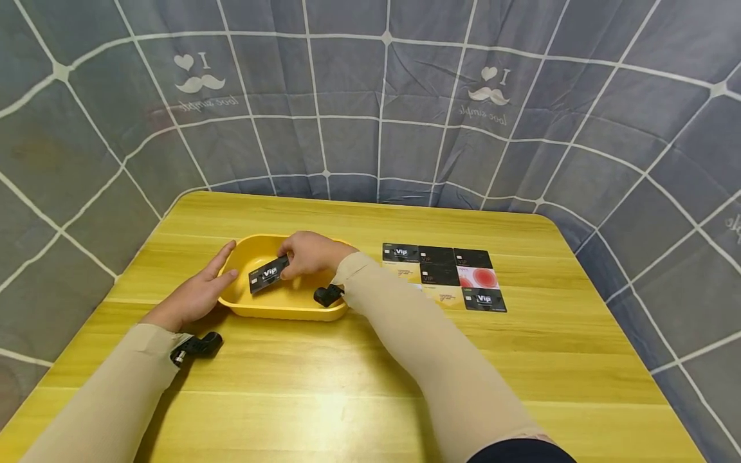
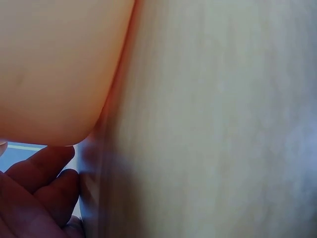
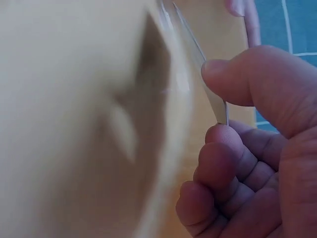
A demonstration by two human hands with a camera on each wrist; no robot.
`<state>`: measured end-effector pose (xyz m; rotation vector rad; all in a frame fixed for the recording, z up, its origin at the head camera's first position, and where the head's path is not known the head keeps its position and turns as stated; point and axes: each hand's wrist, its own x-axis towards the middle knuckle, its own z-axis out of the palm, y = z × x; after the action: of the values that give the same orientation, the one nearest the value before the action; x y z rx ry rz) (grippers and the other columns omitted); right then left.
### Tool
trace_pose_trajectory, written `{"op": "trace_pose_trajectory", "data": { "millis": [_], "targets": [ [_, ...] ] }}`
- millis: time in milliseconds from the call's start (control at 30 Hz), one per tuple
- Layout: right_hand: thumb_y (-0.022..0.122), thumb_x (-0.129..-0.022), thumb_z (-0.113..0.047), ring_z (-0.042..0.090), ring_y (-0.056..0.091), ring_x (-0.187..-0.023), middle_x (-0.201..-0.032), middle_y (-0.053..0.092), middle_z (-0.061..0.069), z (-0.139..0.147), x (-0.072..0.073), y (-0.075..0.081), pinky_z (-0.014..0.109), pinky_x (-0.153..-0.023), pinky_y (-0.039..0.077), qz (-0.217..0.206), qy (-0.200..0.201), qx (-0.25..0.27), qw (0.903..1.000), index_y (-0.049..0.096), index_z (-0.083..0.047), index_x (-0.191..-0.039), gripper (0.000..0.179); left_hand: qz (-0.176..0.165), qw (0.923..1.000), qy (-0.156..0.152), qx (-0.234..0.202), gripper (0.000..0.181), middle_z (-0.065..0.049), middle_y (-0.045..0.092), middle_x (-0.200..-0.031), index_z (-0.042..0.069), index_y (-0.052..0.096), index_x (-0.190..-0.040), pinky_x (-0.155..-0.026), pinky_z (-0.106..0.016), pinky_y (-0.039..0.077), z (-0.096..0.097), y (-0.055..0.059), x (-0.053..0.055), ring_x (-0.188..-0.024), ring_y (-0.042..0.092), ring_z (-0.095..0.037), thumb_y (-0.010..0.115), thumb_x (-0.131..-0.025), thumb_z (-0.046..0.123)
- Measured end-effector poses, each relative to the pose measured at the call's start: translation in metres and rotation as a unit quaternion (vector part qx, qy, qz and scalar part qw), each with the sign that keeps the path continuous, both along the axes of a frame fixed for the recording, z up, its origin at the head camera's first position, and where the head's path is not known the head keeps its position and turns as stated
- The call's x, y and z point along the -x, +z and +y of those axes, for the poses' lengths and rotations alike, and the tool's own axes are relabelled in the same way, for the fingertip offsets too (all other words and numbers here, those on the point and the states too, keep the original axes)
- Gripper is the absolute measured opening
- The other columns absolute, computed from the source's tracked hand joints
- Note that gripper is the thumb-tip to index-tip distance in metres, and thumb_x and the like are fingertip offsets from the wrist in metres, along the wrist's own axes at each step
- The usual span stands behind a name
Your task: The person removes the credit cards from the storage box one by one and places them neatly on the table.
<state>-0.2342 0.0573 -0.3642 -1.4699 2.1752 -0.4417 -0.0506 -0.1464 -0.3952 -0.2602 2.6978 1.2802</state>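
My right hand point(image 1: 312, 252) pinches a black Vip card point(image 1: 267, 274) inside the yellow plastic basin point(image 1: 272, 313). In the right wrist view the card point(image 3: 216, 101) appears nearly edge-on between the thumb and fingers of that hand point(image 3: 262, 163). At the basin's left end my left hand point(image 1: 193, 297) rests against the wall, its thumb and fingers extended. The left wrist view shows the fingers of this hand point(image 2: 42, 186) by the corner of the basin point(image 2: 54, 74), with the table beside it. The right hand and wrist hide part of the basin's inside.
Right of the basin, several cards lie edge to edge in rows: black cards point(image 1: 439, 274), a yellow one point(image 1: 444, 296) and a red-and-white one point(image 1: 478, 278). My right sleeve point(image 1: 399, 321) covers some of them. A grey checked curtain point(image 1: 353, 148) hangs behind the wooden table point(image 1: 278, 411).
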Motion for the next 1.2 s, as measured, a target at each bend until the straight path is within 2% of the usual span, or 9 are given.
{"op": "trace_pose_trajectory", "data": {
  "millis": [200,400,600,667,800,900,1000,1100,1200],
  "targets": [
    [0.077,-0.093,-0.026,0.01,0.05,-0.067,-0.078,0.062,-0.001,0.027,0.007,0.023,0.02,-0.064,0.039,-0.009,-0.003,0.026,0.9996,0.069,-0.007,-0.137,0.048,-0.008,1.0,0.001,0.003,0.072,-0.021,-0.007,-0.176,0.032,-0.013,-0.169,-0.119,-0.081,0.009,-0.002,-0.002,-0.001,-0.156,0.004,-0.062,0.033,-0.115,0.047],
    [0.077,-0.093,-0.027,0.011,0.048,-0.062,-0.072,0.06,-0.001,0.074,0.017,0.051,0.024,-0.064,0.039,-0.036,-0.029,0.071,0.9964,0.066,-0.007,-0.141,0.053,-0.012,0.9998,-0.003,0.016,0.073,-0.019,-0.008,-0.176,0.031,-0.013,-0.169,-0.119,-0.081,0.01,-0.003,0.0,-0.001,-0.156,0.005,-0.062,0.032,-0.114,0.049],
    [0.076,-0.094,-0.025,0.013,0.048,-0.062,-0.073,0.061,-0.001,0.136,0.023,0.064,0.028,-0.079,0.048,-0.025,-0.066,0.105,0.9919,0.066,-0.007,-0.139,0.049,-0.013,0.9998,-0.01,0.006,0.073,-0.017,-0.012,-0.176,0.033,-0.015,-0.168,-0.119,-0.082,0.008,-0.004,0.003,0.001,-0.156,0.001,-0.061,0.032,-0.115,0.049],
    [0.076,-0.095,-0.023,0.013,0.047,-0.059,-0.072,0.061,0.0,0.158,0.026,0.063,0.031,-0.081,0.05,-0.028,-0.081,0.111,0.9901,0.067,-0.007,-0.137,0.046,-0.013,0.9998,-0.012,0.002,0.073,-0.017,-0.013,-0.176,0.033,-0.015,-0.168,-0.119,-0.082,0.007,-0.004,0.002,0.002,-0.156,0.0,-0.061,0.032,-0.115,0.048],
    [0.076,-0.096,-0.021,0.014,0.043,-0.053,-0.069,0.062,0.001,0.199,0.028,0.054,0.034,-0.082,0.053,-0.031,-0.104,0.113,0.9877,0.072,-0.007,-0.125,0.032,-0.014,0.9998,-0.015,0.001,0.073,-0.016,-0.012,-0.176,0.035,-0.015,-0.168,-0.119,-0.081,0.007,-0.004,0.0,0.003,-0.157,0.0,-0.061,0.033,-0.115,0.048],
    [0.077,-0.096,-0.022,0.013,0.045,-0.053,-0.069,0.062,0.0,0.221,0.025,0.043,0.037,-0.084,0.055,-0.022,-0.122,0.098,0.9875,0.073,-0.007,-0.123,0.031,-0.015,0.9998,-0.016,0.004,0.073,-0.015,-0.013,-0.177,0.036,-0.016,-0.167,-0.119,-0.082,0.007,-0.005,0.0,0.003,-0.157,0.0,-0.061,0.033,-0.115,0.047],
    [0.077,-0.096,-0.022,0.014,0.049,-0.054,-0.07,0.062,-0.002,0.238,0.019,0.032,0.04,-0.088,0.057,-0.018,-0.141,0.079,0.9868,0.07,-0.006,-0.13,0.038,-0.017,0.9997,-0.016,0.003,0.072,-0.014,-0.014,-0.177,0.035,-0.016,-0.167,-0.119,-0.082,0.008,-0.006,0.0,0.004,-0.157,0.0,-0.06,0.032,-0.115,0.048],
    [0.078,-0.095,-0.022,0.013,0.05,-0.056,-0.072,0.063,-0.002,0.251,0.015,0.021,0.037,-0.084,0.056,-0.013,-0.152,0.064,0.9862,0.068,-0.005,-0.132,0.041,-0.019,0.9997,-0.016,0.0,0.072,-0.014,-0.015,-0.177,0.035,-0.016,-0.167,-0.119,-0.081,0.007,-0.007,0.0,0.005,-0.157,-0.001,-0.06,0.032,-0.115,0.048],
    [0.079,-0.093,-0.022,0.01,0.049,-0.059,-0.072,0.063,-0.005,0.258,0.009,0.01,0.031,-0.072,0.048,-0.009,-0.159,0.055,0.9857,0.069,-0.003,-0.131,0.044,-0.022,0.9996,-0.015,0.0,0.073,-0.013,-0.014,-0.177,0.036,-0.016,-0.167,-0.12,-0.081,0.008,-0.007,-0.001,0.006,-0.157,0.0,-0.059,0.032,-0.115,0.048]
  ]
}}
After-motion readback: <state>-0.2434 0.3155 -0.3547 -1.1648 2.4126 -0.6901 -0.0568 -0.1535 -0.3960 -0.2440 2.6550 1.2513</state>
